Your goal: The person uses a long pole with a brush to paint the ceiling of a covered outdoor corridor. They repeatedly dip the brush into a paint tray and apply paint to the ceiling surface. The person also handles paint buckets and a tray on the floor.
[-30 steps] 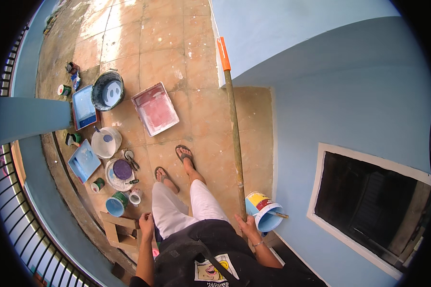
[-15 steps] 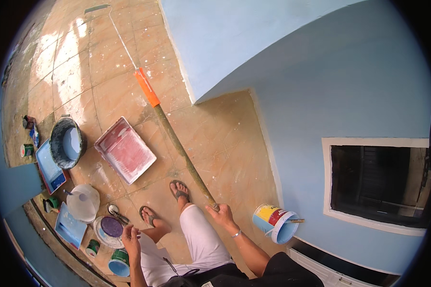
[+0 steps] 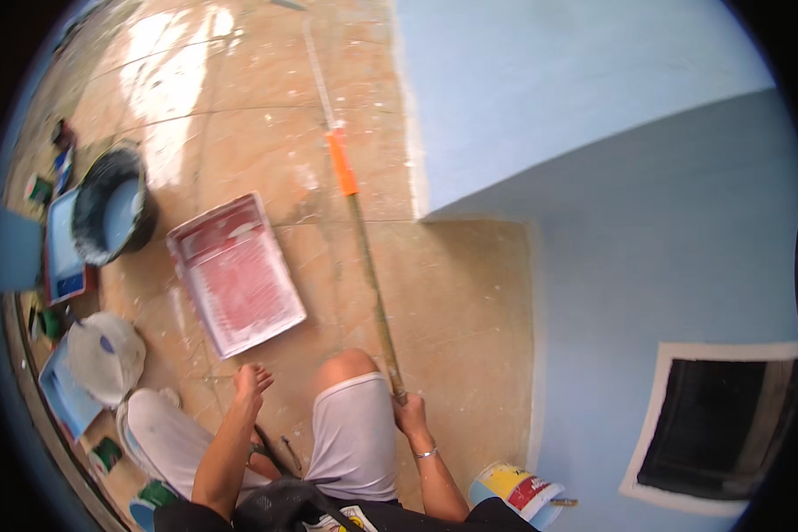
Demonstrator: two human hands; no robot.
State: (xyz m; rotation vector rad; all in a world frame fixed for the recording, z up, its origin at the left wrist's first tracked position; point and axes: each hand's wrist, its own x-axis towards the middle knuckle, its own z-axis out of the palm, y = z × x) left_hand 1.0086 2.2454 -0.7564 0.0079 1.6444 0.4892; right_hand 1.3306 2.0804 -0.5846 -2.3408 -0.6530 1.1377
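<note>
My right hand [image 3: 410,414] is wrapped round the lower end of a long paint roller pole [image 3: 374,297]. The pole slants away over the tiled floor to an orange handle [image 3: 341,165] and a thin metal rod. Its roller head [image 3: 288,4] is cut off by the top of the picture. My left hand [image 3: 254,379] hovers just short of the near edge of a red paint tray [image 3: 244,293], fingers curled, with nothing visible in them. Whitish paint smears coat the tray, which lies on the floor between the pole and the buckets.
A black bucket of light blue paint [image 3: 84,226] and a blue tray [image 3: 62,235] stand at left. Closer are a whitish tub [image 3: 106,359], another blue tray [image 3: 69,390] and green cans [image 3: 105,455]. Blue walls [image 3: 585,293] rise at right, above a paint pail [image 3: 514,488].
My knees have bent and I have come lower. My left hand has moved forward toward the red tray. The pole now points more straight ahead, still in my right hand.
</note>
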